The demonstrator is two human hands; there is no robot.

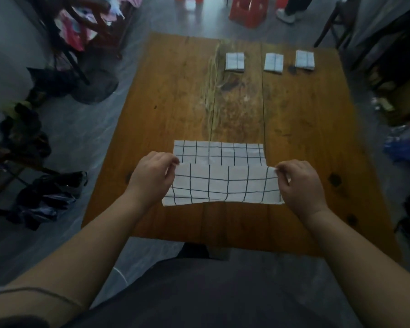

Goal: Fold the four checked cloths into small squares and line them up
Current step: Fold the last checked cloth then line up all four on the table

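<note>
The fourth cloth [223, 178] lies at the near middle of the tabletop [175, 102], partway through what looks like its first fold. Its near part is lifted and carried over toward the far edge, and a strip of the lower layer shows flat beyond the raised flap. The left hand [152, 176] pinches the flap's left corner between thumb and curled fingers. The right hand [298, 183] pinches the right corner the same way, so the cloth spans the gap between the hands, one at each end of the leading edge. Along the far side of the tabletop, well apart from this work, three folded squares sit in a row: one [234, 62] near the middle and two [273, 63] [305, 60] closer together to its right. On that showing, three of the four cloths seem done and placed. What is left, I judge, is to bring this flap to the far edge, fold the piece down to a small square, and set it in line with the others. Dark clothes [47, 197] lie heaped on the floor [92, 129] to the left, and a red stool [249, 10] stands past the far edge.
</note>
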